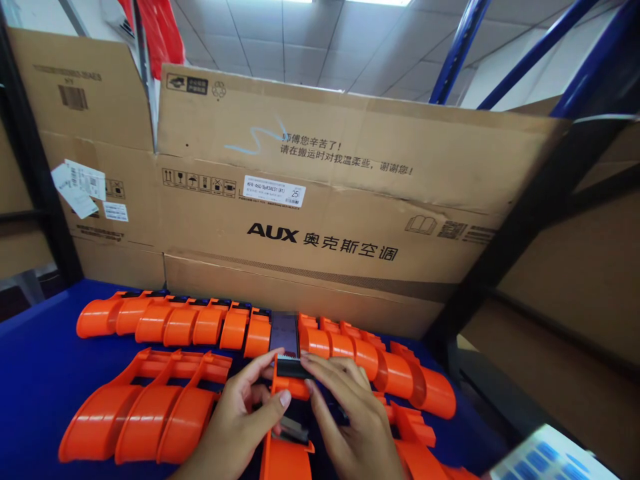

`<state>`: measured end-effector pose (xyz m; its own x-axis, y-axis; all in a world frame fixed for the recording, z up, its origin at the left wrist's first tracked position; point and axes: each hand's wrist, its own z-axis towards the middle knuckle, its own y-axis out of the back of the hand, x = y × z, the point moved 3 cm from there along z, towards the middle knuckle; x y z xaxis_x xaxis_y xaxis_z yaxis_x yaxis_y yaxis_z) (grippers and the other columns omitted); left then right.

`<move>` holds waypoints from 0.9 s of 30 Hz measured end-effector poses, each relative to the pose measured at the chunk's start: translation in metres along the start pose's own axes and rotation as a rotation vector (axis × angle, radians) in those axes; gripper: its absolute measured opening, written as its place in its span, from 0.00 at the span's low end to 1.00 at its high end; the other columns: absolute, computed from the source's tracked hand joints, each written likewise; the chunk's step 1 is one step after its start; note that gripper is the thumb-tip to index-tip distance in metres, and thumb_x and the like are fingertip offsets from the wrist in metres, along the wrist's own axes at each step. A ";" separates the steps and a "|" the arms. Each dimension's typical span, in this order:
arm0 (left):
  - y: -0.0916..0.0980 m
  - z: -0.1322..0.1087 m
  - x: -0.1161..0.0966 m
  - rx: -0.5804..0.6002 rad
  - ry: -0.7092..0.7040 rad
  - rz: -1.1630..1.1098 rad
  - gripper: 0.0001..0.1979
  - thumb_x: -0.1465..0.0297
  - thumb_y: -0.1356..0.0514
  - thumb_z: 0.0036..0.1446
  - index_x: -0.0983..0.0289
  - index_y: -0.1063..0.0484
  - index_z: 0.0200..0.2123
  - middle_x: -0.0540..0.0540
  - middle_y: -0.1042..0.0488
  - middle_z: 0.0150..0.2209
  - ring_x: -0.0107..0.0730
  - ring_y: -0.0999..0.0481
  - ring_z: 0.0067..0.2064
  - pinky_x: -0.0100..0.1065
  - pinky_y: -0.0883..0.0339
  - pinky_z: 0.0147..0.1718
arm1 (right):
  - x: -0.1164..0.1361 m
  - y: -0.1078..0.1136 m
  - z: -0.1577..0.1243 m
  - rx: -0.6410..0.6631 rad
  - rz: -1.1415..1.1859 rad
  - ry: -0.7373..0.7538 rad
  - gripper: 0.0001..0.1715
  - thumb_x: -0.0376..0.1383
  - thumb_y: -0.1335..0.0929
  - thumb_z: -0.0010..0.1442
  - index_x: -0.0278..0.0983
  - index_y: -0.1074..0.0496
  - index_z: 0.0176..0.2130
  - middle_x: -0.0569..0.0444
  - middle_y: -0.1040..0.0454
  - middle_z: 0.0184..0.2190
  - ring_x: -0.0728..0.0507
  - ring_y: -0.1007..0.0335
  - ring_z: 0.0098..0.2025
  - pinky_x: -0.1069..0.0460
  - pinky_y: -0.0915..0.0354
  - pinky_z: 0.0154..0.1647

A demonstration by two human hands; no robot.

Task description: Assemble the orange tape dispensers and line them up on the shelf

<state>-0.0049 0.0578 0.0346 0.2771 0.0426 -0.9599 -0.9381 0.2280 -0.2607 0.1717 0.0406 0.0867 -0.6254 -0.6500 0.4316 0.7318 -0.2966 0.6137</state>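
"Two bare hands meet at one orange part, low in the middle, over the blue table. How are the fingers?"

"The left hand has thumb and curled fingers closed narrowly on the part's left side. The right hand touches the right end of its black strip; whether those fingers pinch or only press, I cannot tell."

"What could go wrong?"

"Mind the pale jagged edge above the strip: if it's as sharp as it looks, a slip could nick a fingertip. Pressing harder at one end might tilt the strip. And a careless sweep of the left arm could knock the three orange pieces just beside it."

"Any containers?"

"A dark rectangular case, perhaps a shallow tray, sits between the back-row orange pieces. Something small and reddish shows at its near end, too unclear to name. Behind stands a printed cardboard carton; its inside doesn't show."
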 end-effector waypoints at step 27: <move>0.004 -0.001 -0.001 -0.061 0.052 -0.099 0.27 0.66 0.32 0.54 0.61 0.30 0.57 0.47 0.24 0.27 0.27 0.29 0.21 0.30 0.32 0.25 | -0.017 -0.024 -0.007 0.450 -0.618 -0.319 0.07 0.37 0.29 0.58 0.38 0.19 0.36 0.43 0.20 0.39 0.30 0.28 0.46 0.39 0.36 0.45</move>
<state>-0.0090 0.0578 0.0341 0.3596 -0.0286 -0.9327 -0.9179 0.1690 -0.3591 0.1667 0.0537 0.0601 -0.9757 -0.2120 0.0554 0.0954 -0.1831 0.9785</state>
